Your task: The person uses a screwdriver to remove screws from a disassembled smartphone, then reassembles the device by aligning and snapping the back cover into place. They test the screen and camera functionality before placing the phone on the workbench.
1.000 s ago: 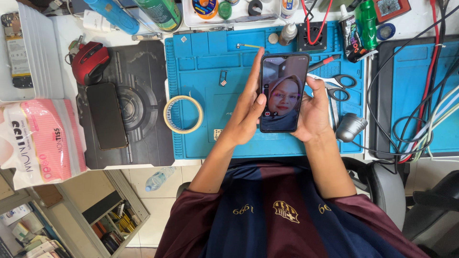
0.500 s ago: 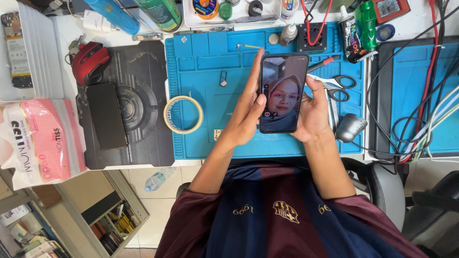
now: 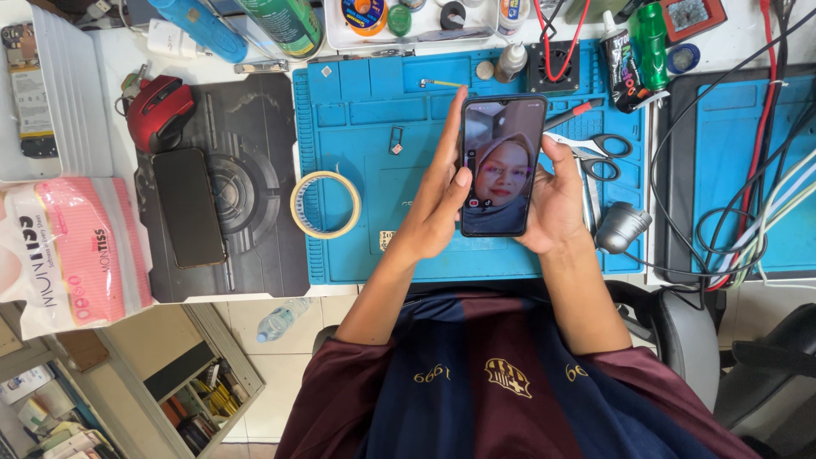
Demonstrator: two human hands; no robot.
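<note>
I see both hands gripping a slim black smartphone (image 3: 501, 166) with a lit screen above the blue silicone work mat (image 3: 382, 212). Its long axis runs away from me, top edge pointing at the desk's far side. My left hand (image 3: 438, 208) wraps its left edge, my right hand (image 3: 557, 200) its right.

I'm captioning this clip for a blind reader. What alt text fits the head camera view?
Both hands hold a smartphone with a lit screen above a blue repair mat: the left hand grips its left edge, the right hand cups its right. A tape roll, scissors and a second dark phone lie nearby.
</note>
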